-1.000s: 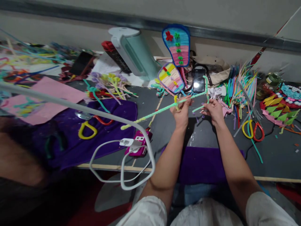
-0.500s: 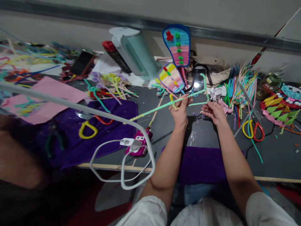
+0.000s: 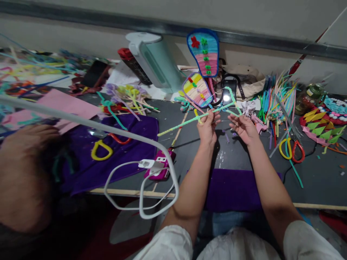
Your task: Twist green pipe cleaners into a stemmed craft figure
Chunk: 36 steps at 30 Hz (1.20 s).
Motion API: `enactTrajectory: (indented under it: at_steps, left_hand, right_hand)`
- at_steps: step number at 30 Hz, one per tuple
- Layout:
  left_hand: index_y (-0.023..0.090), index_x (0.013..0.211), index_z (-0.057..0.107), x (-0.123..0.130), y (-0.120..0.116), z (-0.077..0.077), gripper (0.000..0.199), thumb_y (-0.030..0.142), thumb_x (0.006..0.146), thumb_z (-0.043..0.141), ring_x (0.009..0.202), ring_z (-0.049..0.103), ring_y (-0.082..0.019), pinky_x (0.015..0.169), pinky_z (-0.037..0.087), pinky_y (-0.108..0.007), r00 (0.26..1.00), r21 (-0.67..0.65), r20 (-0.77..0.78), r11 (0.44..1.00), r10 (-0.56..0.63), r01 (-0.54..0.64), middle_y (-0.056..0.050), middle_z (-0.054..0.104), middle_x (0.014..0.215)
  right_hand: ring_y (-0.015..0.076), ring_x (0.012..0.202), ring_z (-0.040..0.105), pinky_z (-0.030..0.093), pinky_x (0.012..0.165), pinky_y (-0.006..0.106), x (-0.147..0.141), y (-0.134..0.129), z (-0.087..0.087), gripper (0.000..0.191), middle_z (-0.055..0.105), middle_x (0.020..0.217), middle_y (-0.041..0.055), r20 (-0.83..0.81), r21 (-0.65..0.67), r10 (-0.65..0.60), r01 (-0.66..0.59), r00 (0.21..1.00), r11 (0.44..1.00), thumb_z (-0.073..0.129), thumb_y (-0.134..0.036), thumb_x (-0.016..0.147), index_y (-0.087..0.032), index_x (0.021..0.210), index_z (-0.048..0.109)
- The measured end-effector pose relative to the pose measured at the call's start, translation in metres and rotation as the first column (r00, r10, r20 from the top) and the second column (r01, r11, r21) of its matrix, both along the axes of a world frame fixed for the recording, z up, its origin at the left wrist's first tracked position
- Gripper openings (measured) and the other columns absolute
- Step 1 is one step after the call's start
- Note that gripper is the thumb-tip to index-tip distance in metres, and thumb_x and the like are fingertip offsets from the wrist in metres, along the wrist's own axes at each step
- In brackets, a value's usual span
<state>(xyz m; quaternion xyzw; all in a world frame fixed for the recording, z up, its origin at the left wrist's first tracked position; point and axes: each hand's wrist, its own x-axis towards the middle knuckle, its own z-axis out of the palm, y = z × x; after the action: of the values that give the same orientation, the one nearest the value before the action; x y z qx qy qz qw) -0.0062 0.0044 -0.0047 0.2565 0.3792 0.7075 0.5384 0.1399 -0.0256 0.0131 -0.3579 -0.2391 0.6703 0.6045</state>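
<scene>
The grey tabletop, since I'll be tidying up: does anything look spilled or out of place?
Small purple bits lie loose on the tabletop near the right hand, like stray offcuts. A white cable seems to loop past the front edge, where it could snag.

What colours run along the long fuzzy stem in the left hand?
The fuzzy stem is mint green, yellow toward its left end; head view.

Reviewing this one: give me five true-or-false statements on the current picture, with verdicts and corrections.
1. The left hand holds a green-and-yellow fuzzy stick. True.
2. The right hand grips scissors. False: the nearest scissors lie to its right.
3. Another person's hand shows at the left edge. True.
4. The magenta socket block lies right of the right hand. False: it lies left of the left hand.
5. A purple cloth shows between the wearer's forearms. True.
</scene>
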Motion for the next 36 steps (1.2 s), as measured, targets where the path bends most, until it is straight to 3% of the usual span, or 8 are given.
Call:
enactTrajectory:
  at_steps: [6,10,14,18,25,31,36]
  left_hand:
    - [0.018,0.09,0.079,0.005,-0.013,0.01,0.032,0.046,0.074,0.08,0.068,0.072,-0.017,0.064,0.057,-0.028,0.972,0.212,-0.207,0.975,0.113,-0.068,-0.006,0.077,0.08]
    - [0.022,0.088,0.08,0.009,-0.025,0.014,0.02,0.04,0.079,0.077,0.07,0.07,-0.017,0.069,0.059,-0.032,0.909,0.369,-0.389,0.929,0.151,0.003,-0.004,0.076,0.084]
    - [0.026,0.084,0.081,0.011,-0.031,0.017,0.008,0.031,0.081,0.075,0.074,0.069,-0.017,0.077,0.059,-0.036,0.861,0.403,-0.482,0.913,0.159,0.057,-0.004,0.076,0.086]
    - [0.023,0.081,0.081,0.011,-0.03,0.019,0.008,0.03,0.077,0.078,0.072,0.068,-0.018,0.076,0.058,-0.036,0.891,0.361,-0.427,0.932,0.157,0.008,-0.005,0.074,0.082]
    - [0.024,0.086,0.08,0.007,-0.024,0.014,0.015,0.037,0.078,0.079,0.071,0.068,-0.015,0.07,0.058,-0.031,0.89,0.373,-0.398,0.926,0.223,-0.065,-0.003,0.073,0.078]
    - [0.018,0.087,0.078,0.008,-0.018,0.014,0.035,0.05,0.072,0.081,0.067,0.07,-0.015,0.065,0.057,-0.027,0.931,0.284,-0.288,0.949,0.224,-0.14,-0.004,0.075,0.077]
    - [0.015,0.09,0.076,0.007,-0.01,0.01,0.042,0.049,0.066,0.084,0.071,0.072,-0.016,0.061,0.054,-0.023,0.981,0.107,-0.089,0.981,0.175,-0.165,-0.008,0.077,0.082]
  right_hand:
    - [0.0176,0.073,0.075,0.063,0.062,0.028,-0.001,0.001,-0.002,0.023,0.075,0.074,0.0004,0.062,-0.06,-0.08,0.084,0.995,0.995,0.074,-0.035,0.079,-0.021,0.079,0.056]
    - [0.0134,0.06,0.071,0.06,0.053,0.023,-0.004,0.001,-0.006,0.021,0.071,0.069,-0.0015,0.254,-0.079,-0.11,0.134,0.961,0.988,0.073,-0.035,0.077,-0.019,0.082,0.061]
    - [0.011,0.056,0.069,0.058,0.051,0.021,-0.002,0.002,-0.009,0.015,0.069,0.066,-0.003,0.336,-0.14,-0.046,0.098,0.941,0.985,0.071,-0.026,0.076,-0.018,0.08,0.059]
    - [0.0107,0.053,0.067,0.059,0.05,0.022,0.005,0.0,-0.007,0.018,0.067,0.063,-0.0041,0.372,-0.166,0.044,0.02,0.927,0.986,0.073,-0.026,0.076,-0.018,0.077,0.057]
    - [0.0101,0.044,0.062,0.057,0.041,0.021,0.002,0.001,-0.009,0.029,0.062,0.054,-0.0035,0.406,-0.172,0.034,0.04,0.913,0.984,0.08,-0.03,0.075,-0.018,0.068,0.055]
    - [0.0107,0.047,0.065,0.058,0.045,0.021,-0.002,0.003,-0.014,0.033,0.062,0.056,-0.004,0.345,-0.009,-0.085,0.094,0.935,0.995,0.081,-0.04,0.074,-0.018,0.07,0.057]
    - [0.0099,0.057,0.068,0.059,0.05,0.019,-0.001,0.002,-0.01,0.034,0.067,0.066,-0.0038,0.323,0.115,-0.143,0.111,0.936,0.987,0.081,-0.045,0.07,-0.02,0.076,0.061]
